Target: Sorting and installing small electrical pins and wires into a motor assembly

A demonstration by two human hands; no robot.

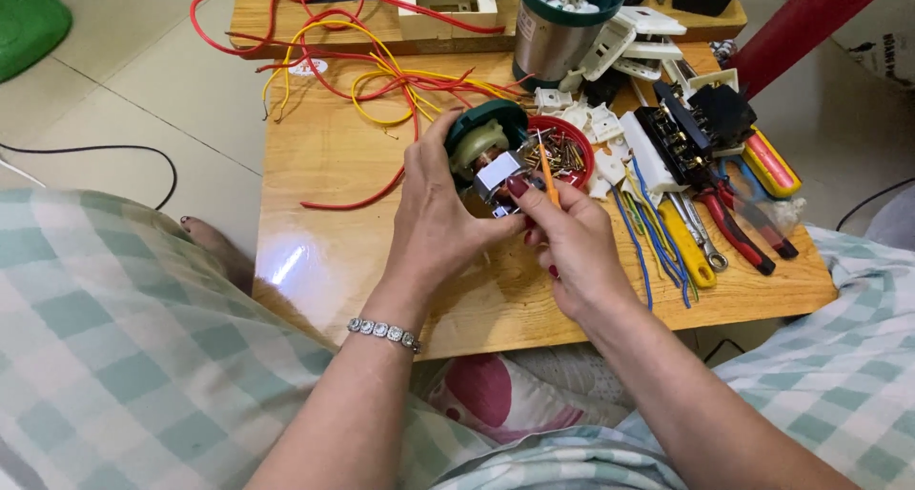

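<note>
Head view, 1 frame. The left hand (pixel 434 218) is wrapped around a small electric motor unit (pixel 484 156) in a dark green housing, thumb and fingers closed on its rim, holding it just above the wooden table (pixel 324 252) with the open end tilted toward the wearer. The right hand (pixel 572 247) pinches an orange-handled screwdriver (pixel 546 175) between thumb and forefinger, its tip at the metal bracket on the motor's exposed face.

Judged handling: the unit looks dense for its size, rigid, with copper windings and thin leads exposed inboard of the grip; these are the fragile parts. The plastic shell under the left palm is the sound place to hold; it appears smooth, so a full wrap is warranted.

Just beyond the gripped unit lies a red dish of screws (pixel 564 152). To the right of the screwdriver hand are pliers (pixel 734 228), blue wires (pixel 648 237) and white plastic parts (pixel 610 123). Red and yellow wires (pixel 381 80) trail beyond the left hand
</note>
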